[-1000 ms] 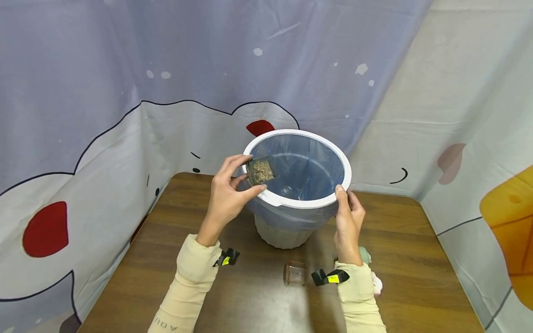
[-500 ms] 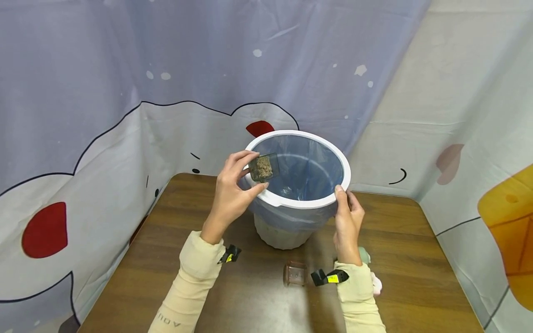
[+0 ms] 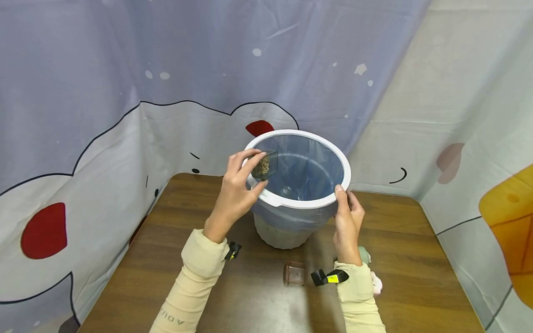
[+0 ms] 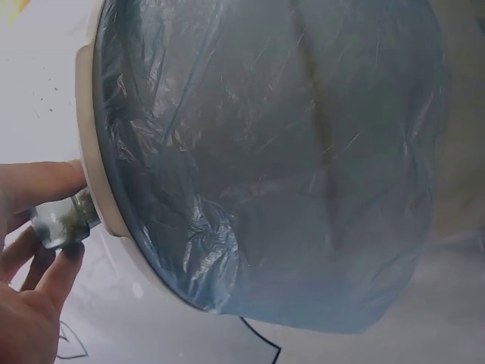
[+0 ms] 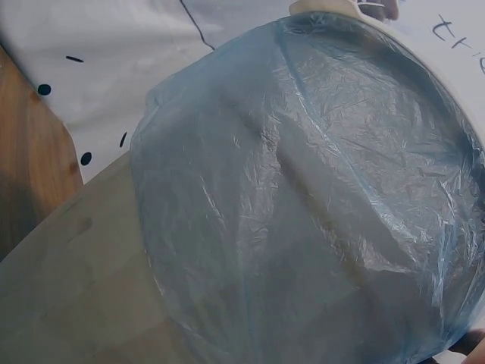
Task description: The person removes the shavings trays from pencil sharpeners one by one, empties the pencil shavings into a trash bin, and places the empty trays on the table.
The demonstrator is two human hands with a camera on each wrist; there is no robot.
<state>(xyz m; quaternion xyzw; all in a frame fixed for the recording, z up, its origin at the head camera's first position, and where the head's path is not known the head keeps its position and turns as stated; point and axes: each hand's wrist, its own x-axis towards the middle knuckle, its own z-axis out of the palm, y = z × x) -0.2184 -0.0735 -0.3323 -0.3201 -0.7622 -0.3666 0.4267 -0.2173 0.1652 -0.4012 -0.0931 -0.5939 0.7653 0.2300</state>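
My left hand pinches a small clear greenish square container between thumb and fingers. Brown grainy bits lie in it, and it is tipped at the left part of a trash can's white rim. In the left wrist view, the container shows just outside the rim, partly covered by fingers. A translucent blue bag lines the trash can and folds down over its outside. At the right side of the rim, my right hand grips the edge, thumb on top and fingers outside.
A small reddish-brown clear square container sits on the wooden table in front of the can. Beside my right forearm lie a green object and a pinkish-white one, both partly hidden. Patterned cloth hangs behind.
My left hand has moved slightly right and up, turning the container so it tips more steeply toward the can's opening. The right hand and the trash can stay in place.
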